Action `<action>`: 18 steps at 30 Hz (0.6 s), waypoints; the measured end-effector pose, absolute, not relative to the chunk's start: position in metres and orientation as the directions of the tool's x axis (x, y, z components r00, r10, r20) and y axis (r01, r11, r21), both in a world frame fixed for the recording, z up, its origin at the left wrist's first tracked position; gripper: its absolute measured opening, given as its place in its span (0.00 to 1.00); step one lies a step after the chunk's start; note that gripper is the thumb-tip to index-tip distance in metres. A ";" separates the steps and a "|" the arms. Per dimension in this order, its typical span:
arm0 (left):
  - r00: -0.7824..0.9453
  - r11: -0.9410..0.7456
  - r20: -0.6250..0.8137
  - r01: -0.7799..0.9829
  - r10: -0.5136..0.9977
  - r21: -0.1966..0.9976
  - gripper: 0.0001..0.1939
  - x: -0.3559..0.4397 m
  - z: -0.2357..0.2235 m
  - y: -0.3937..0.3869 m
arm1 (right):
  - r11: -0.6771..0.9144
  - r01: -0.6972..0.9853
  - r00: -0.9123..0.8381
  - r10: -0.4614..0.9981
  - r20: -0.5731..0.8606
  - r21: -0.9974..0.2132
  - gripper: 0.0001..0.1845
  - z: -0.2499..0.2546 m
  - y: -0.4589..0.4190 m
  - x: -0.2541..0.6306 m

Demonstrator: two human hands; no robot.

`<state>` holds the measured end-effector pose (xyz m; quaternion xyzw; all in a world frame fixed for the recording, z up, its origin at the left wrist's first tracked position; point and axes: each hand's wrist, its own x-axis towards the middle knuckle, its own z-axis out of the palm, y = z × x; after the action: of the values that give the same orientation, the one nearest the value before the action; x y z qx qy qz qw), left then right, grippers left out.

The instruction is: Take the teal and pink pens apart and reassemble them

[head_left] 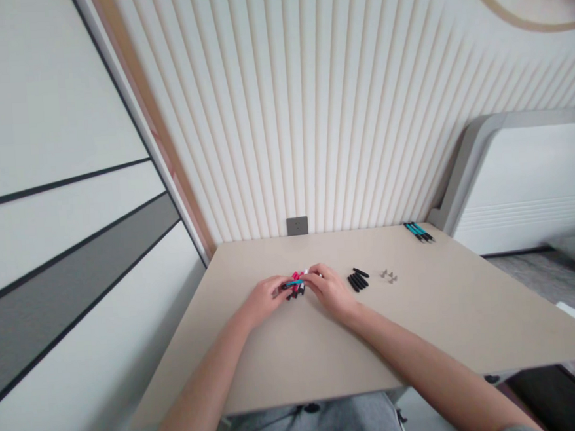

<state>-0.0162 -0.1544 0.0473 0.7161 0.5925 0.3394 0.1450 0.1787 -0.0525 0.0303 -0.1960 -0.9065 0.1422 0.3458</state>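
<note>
My left hand (267, 294) is closed round the dark end of a slim teal-and-black pen-like stick (295, 282). At the stick's other end, the fingers of my right hand (328, 288) are pinched together on it. Just beneath lies a small cluster of red, white and black pieces (295, 292), partly hidden by the stick and my fingers. To the right of my right hand several black tube-like pieces (358, 281) lie side by side, one of them slanted across the top. Past them are several small grey cone-like pieces (389, 276), too small to name.
Several teal-and-black pen-like sticks (419, 232) lie in a row at the back right corner of the beige table (297, 359). A dark wall socket (297, 226) sits on the ribbed wall behind. White cabinet panels (66, 283) stand at left, a white headboard (535, 172) at right.
</note>
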 end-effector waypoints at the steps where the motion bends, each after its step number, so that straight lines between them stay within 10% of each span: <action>1: 0.069 -0.261 0.331 0.771 0.941 0.581 0.12 -0.019 0.046 -0.154 | 0.889 0.259 -0.691 0.443 0.571 -0.377 0.13 0.031 -0.053 0.179; 9: -0.021 -0.215 0.515 0.894 0.857 0.392 0.11 -0.056 0.048 -0.159 | 0.878 0.298 -0.683 0.471 0.559 -0.376 0.14 0.038 -0.056 0.178; 18: -0.179 -0.056 0.502 0.907 0.846 0.417 0.11 -0.083 0.034 -0.159 | 0.974 0.214 -0.914 0.227 0.337 -0.076 0.11 0.044 -0.075 0.125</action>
<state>-0.0831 -0.1589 0.0340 0.6393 0.6857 0.3452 -0.0439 0.1248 -0.0750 0.0437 -0.1128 -0.9780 0.0185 0.1746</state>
